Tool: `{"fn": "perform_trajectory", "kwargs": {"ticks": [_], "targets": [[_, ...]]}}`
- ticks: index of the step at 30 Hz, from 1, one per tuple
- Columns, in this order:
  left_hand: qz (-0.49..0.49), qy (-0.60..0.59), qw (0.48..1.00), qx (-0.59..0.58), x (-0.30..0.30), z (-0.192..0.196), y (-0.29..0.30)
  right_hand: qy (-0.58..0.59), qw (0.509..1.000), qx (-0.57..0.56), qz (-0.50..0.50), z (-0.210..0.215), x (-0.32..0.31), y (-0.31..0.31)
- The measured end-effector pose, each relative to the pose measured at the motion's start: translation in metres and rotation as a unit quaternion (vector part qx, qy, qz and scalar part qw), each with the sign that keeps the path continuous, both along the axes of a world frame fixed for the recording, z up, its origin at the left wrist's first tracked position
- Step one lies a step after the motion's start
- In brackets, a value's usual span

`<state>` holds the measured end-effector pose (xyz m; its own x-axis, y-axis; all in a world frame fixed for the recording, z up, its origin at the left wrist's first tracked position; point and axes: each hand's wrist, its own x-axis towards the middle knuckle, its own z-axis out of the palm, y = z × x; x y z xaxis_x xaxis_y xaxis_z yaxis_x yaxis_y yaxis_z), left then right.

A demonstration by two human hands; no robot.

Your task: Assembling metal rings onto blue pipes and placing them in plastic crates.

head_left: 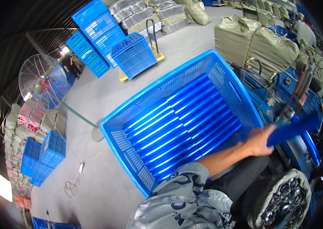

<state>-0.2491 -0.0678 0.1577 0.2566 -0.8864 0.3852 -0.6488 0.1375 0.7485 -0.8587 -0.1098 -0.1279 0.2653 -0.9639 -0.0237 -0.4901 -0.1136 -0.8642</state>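
Observation:
My left hand point(260, 142) reaches out to the right, past the near right corner of a large blue plastic crate point(157, 91). Its fingers are closed round one end of a shiny blue metal tube point(293, 131), which is smeared by motion. Inside the crate, several matching blue tubes point(157, 137) lie side by side in two rows. Another blue tube point(311, 148) stands at a slant by the machine, just beyond the held one. My right hand does not show.
An open sack of metal rings point(286, 196) stands at the lower right, beside my dark-trousered leg. Machinery with hoses point(260, 82) lines the right. Stacked crates point(96, 30), a yellow trolley point(159, 57), a standing fan point(45, 78) and wrapped bales point(237, 36) are farther off. Two people are in the distance.

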Motion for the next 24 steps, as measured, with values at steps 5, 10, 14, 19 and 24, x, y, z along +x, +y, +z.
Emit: {"fn": "perform_trajectory", "kwargs": {"ticks": [5, 10, 14, 19, 24], "targets": [[-0.151, -0.156, 0.975, 0.048, -0.052, -0.035, 0.040, -0.080, 0.996, -0.009, 0.039, -0.003, -0.007, 0.002], [-0.234, -0.180, 0.955, 0.036, -0.064, -0.038, 0.038, -0.095, 0.993, -0.045, -0.057, 0.000, -0.033, 0.023], [-0.171, -0.121, 0.970, 0.121, -0.027, -0.017, 0.057, -0.189, 0.951, 0.153, -0.192, 0.125, 0.154, 0.054], [-0.168, -0.202, 0.958, 0.111, -0.064, -0.014, 0.038, -0.574, 0.801, 0.169, -0.016, 0.161, 0.175, 0.046], [-0.249, -0.245, 0.930, 0.113, -0.095, -0.009, 0.016, -0.532, 0.839, 0.107, -0.052, 0.165, 0.142, 0.056]]}}
